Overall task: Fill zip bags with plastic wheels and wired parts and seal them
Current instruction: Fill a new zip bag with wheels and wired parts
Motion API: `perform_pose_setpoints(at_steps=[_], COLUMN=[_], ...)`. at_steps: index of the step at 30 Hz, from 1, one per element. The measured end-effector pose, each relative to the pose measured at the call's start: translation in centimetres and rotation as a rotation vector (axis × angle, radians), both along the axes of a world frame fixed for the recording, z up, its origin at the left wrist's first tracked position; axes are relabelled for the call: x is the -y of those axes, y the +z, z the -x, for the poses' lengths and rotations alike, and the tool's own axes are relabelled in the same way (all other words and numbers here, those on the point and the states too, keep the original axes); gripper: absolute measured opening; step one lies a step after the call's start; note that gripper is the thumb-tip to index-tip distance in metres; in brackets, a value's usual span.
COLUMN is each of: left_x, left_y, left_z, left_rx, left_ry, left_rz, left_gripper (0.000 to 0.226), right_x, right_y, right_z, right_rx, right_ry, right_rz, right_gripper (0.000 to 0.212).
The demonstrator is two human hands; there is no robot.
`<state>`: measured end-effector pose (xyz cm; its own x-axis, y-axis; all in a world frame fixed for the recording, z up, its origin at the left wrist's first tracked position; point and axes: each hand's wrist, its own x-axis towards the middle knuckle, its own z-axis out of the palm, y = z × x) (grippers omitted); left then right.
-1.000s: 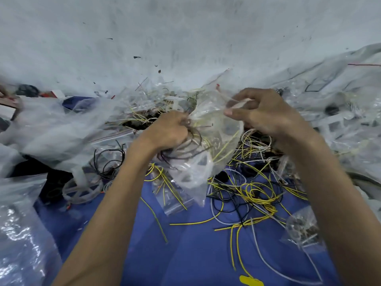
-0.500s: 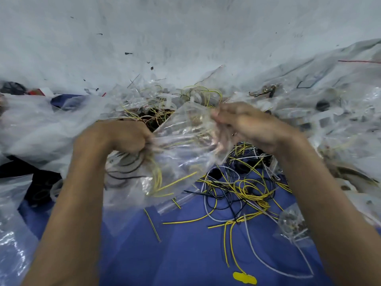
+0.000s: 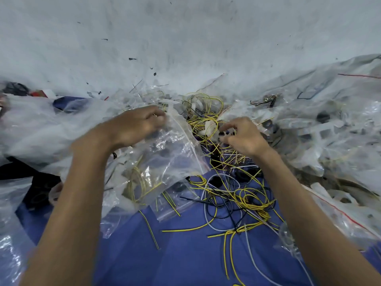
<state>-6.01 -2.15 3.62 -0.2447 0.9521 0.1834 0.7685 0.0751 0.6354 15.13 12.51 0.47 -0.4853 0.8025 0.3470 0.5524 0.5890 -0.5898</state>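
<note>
From the head camera, the left hand (image 3: pixel 134 124) held a clear zip bag (image 3: pixel 169 155) by its upper corner, its grip closed on the plastic next to the zip strip (image 3: pixel 191 145), which ran diagonally down to the right. The bag hung tilted over the blue sheet (image 3: pixel 165 254), with coiled yellow wires (image 3: pixel 140 182) and some dark parts showing through its crumpled wall. What those dark parts were could not be told.

The right hand (image 3: pixel 245 137) was just to the bag's right, apart from it, fingers (image 3: pixel 226 129) curled down into a heap of yellow wire loops (image 3: pixel 206 118). Whether its grip actually held a wire could not be told.

Below both hands a tangle of yellow, black and white wires (image 3: pixel 243 197) lay on the blue sheet, and a small flat bag (image 3: pixel 171 209) lay beside it. Large heaps of clear plastic bags (image 3: pixel 329 141) rose on the right, and another mass of plastic (image 3: pixel 41 129) on the left.
</note>
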Motion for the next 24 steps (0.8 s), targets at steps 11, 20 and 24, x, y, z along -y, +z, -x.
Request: perform_pose_setpoints(at_steps=[11,20,24], left_x=[1.1,0.2,1.0], left_y=[1.6,1.6,1.9], left_z=[-2.9,-5.0,-4.2], left_rx=[-0.194,-0.24,-0.242], left_ry=[-0.103,-0.298,-0.31], left_rz=[0.111,0.182,0.208], left_gripper=[0.036,0.016,0.029], right_x=[-3.6,1.2,1.8], right_y=[-5.2,-6.2,-4.2], right_z=[4.4,7.8,8.1], right_rx=[0.536,0.306,0.441], right_ry=[-0.135,0.212,0.263], right_rz=[0.054,0.121,0.071], right_gripper=[0.033,0.035,0.03])
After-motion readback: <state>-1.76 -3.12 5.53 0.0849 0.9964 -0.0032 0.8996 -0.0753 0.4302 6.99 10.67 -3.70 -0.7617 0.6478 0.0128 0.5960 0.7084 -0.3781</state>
